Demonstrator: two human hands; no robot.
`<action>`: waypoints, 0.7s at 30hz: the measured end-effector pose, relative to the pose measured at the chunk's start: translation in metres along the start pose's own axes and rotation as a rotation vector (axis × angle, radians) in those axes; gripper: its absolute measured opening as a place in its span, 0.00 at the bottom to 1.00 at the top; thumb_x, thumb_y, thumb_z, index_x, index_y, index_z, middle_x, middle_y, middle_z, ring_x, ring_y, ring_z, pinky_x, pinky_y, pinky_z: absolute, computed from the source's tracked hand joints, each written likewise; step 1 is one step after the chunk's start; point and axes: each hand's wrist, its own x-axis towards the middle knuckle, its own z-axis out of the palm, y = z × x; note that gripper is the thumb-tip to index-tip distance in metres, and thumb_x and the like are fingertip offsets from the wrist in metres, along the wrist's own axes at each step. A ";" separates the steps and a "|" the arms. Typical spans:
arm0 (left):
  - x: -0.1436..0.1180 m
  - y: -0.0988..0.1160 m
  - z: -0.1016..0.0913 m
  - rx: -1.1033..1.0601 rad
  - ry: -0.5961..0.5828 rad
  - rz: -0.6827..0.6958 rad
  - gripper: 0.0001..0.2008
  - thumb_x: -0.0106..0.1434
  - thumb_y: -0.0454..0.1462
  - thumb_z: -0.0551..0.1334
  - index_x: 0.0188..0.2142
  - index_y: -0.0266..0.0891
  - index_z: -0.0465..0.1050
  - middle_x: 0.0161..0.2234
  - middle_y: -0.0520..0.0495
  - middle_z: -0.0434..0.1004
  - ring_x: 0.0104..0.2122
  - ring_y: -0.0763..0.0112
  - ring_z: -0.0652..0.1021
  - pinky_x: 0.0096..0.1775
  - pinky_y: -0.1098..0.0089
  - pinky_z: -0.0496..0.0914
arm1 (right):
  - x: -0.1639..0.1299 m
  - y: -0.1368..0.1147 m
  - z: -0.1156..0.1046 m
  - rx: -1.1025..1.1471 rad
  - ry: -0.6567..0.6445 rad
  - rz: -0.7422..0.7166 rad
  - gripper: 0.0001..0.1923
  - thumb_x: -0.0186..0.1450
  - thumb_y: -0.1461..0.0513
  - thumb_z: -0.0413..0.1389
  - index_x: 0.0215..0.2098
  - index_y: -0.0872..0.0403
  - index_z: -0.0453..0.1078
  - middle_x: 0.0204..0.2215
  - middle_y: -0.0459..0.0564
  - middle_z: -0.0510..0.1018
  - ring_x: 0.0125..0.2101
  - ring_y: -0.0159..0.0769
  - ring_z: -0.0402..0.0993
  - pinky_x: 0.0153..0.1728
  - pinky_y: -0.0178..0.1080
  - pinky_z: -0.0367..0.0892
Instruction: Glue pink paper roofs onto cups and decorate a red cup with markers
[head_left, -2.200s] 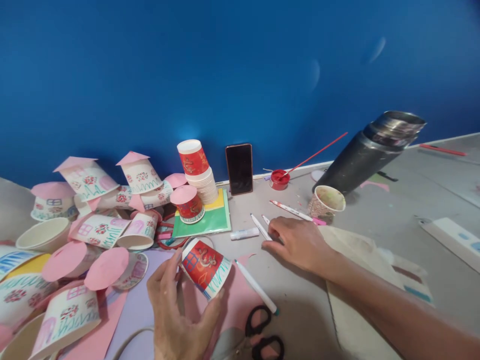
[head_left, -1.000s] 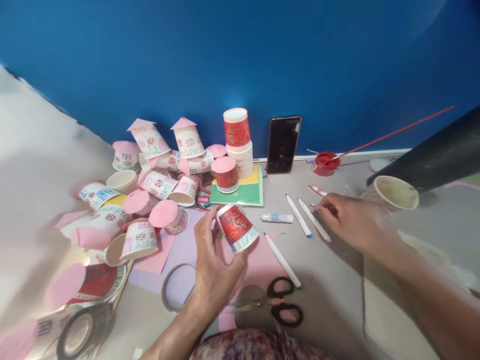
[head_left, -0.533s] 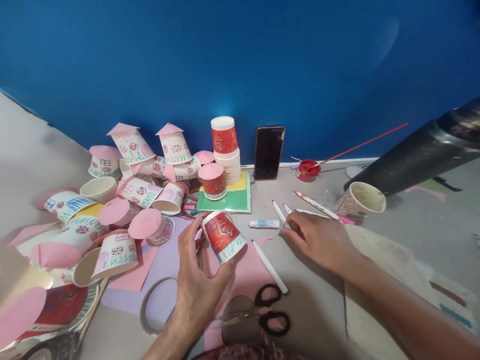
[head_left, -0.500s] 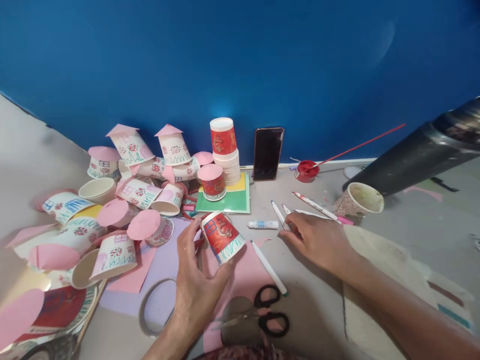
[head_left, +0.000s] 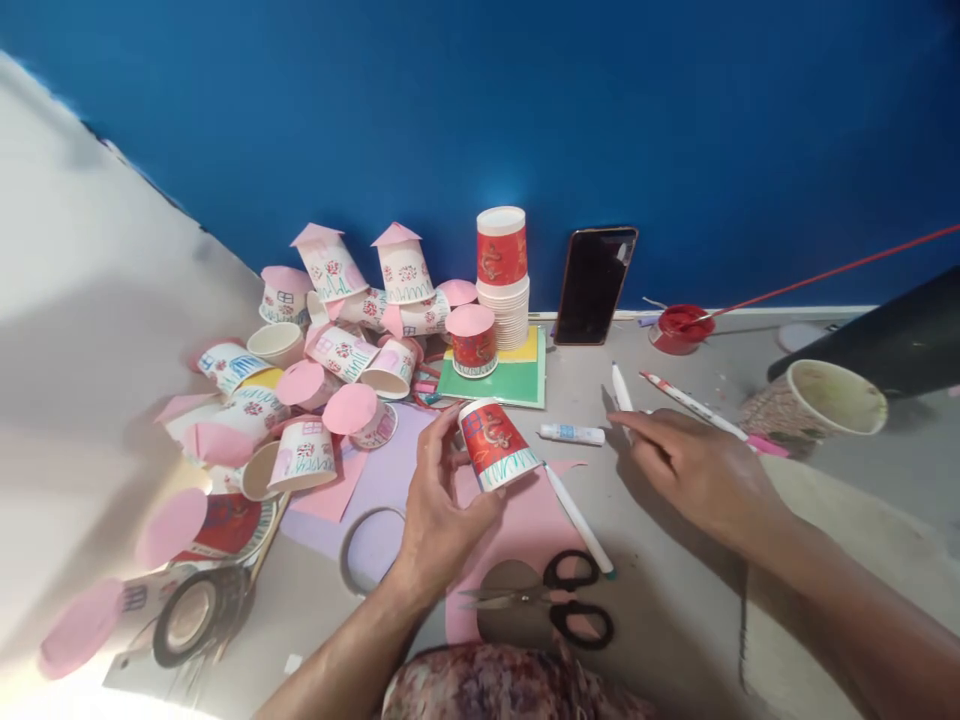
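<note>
My left hand [head_left: 450, 500] is closed around a red and white paper cup [head_left: 499, 445], which is tilted upside down. The cup bears a blue window drawing and green strokes along its wide rim. In my right hand [head_left: 705, 480] a white marker [head_left: 621, 388] is pinched, its dark blue tip pointing up and away from me; its lower end is hidden by the fingers. Between the hands lie a small white tube [head_left: 572, 434] and a second white marker [head_left: 579, 528] with a green end. Black-handled scissors [head_left: 529, 597] rest on pink paper [head_left: 529, 510] near my body.
Decorated cups with pink paper tops [head_left: 351, 411] crowd the left. A cup stack [head_left: 502, 312] stands at the back beside a phone [head_left: 595, 287]. A red paint pot [head_left: 681, 330], a patterned cup [head_left: 780, 410] and a dark cylinder are at right. Tape rolls [head_left: 187, 618] lie at left.
The view has swung left, so things appear farther right. My right hand has lifted the white marker off the table. My left hand still holds the paper cup.
</note>
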 end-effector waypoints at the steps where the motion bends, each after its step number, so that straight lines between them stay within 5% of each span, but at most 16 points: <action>1: 0.000 0.001 0.000 0.011 0.001 0.009 0.40 0.56 0.35 0.71 0.67 0.42 0.62 0.68 0.34 0.67 0.64 0.50 0.75 0.61 0.54 0.75 | 0.001 -0.002 -0.003 0.095 0.032 -0.036 0.19 0.71 0.64 0.48 0.52 0.50 0.78 0.36 0.49 0.84 0.33 0.41 0.82 0.33 0.40 0.68; 7: -0.003 0.000 -0.002 0.102 -0.020 0.076 0.40 0.56 0.32 0.68 0.67 0.44 0.61 0.68 0.36 0.66 0.66 0.52 0.72 0.64 0.52 0.72 | -0.003 -0.025 -0.017 0.362 0.172 -0.230 0.13 0.71 0.65 0.54 0.52 0.48 0.74 0.37 0.50 0.81 0.35 0.41 0.80 0.38 0.42 0.75; 12: -0.004 -0.007 0.000 0.246 0.016 0.202 0.41 0.54 0.29 0.67 0.67 0.45 0.59 0.66 0.37 0.64 0.66 0.52 0.71 0.62 0.52 0.73 | -0.020 -0.033 -0.025 0.534 0.338 -0.139 0.09 0.74 0.60 0.60 0.50 0.43 0.79 0.37 0.48 0.85 0.31 0.40 0.81 0.33 0.42 0.77; 16: -0.004 -0.008 0.002 0.377 0.016 0.305 0.42 0.56 0.28 0.67 0.68 0.44 0.57 0.64 0.36 0.64 0.66 0.52 0.69 0.63 0.50 0.72 | -0.029 -0.041 -0.028 0.783 0.238 -0.016 0.09 0.74 0.57 0.61 0.50 0.45 0.80 0.32 0.46 0.86 0.22 0.34 0.78 0.24 0.37 0.75; 21: -0.007 -0.007 0.005 0.531 0.032 0.430 0.43 0.55 0.28 0.68 0.68 0.43 0.57 0.62 0.35 0.64 0.65 0.49 0.69 0.67 0.46 0.67 | -0.030 -0.057 -0.025 0.696 0.210 -0.021 0.03 0.69 0.59 0.66 0.36 0.46 0.79 0.29 0.44 0.84 0.23 0.32 0.79 0.24 0.33 0.74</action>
